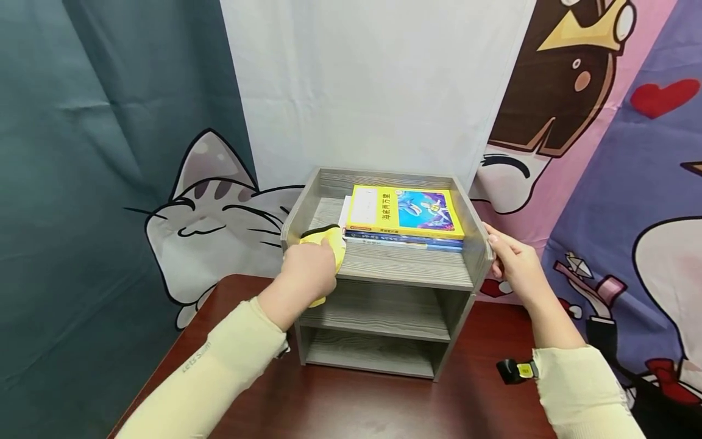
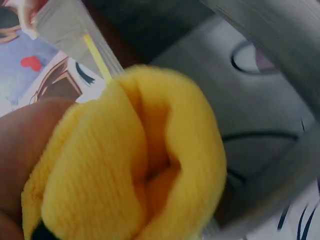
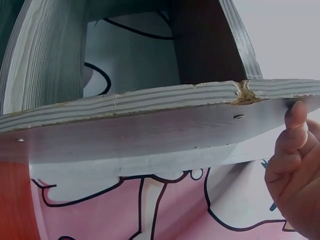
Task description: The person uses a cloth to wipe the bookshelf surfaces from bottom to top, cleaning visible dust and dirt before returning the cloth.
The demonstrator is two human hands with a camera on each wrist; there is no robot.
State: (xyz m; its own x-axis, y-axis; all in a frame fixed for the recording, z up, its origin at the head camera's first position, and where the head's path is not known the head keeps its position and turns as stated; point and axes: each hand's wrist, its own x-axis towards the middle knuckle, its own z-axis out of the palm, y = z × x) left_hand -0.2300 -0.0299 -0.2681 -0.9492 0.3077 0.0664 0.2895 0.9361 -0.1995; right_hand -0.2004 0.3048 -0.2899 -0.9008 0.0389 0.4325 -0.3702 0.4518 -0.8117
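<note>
With my left hand (image 1: 307, 268) I am gripping a fuzzy yellow cloth (image 1: 337, 245), bunched and dark along one edge, at the left front of the grey shelf's (image 1: 406, 274) top level. With my right hand (image 1: 512, 262) I am holding the shelf's right side panel (image 1: 476, 259) near its front edge, where the wood is showing a chipped spot (image 3: 245, 93). Between my hands, a yellow book (image 1: 406, 210) is lying on top of thinner blue books (image 1: 403, 239), close to the right panel. The shelf is standing on a red-brown table (image 1: 351, 408), before a white curtain (image 1: 373, 91).
</note>
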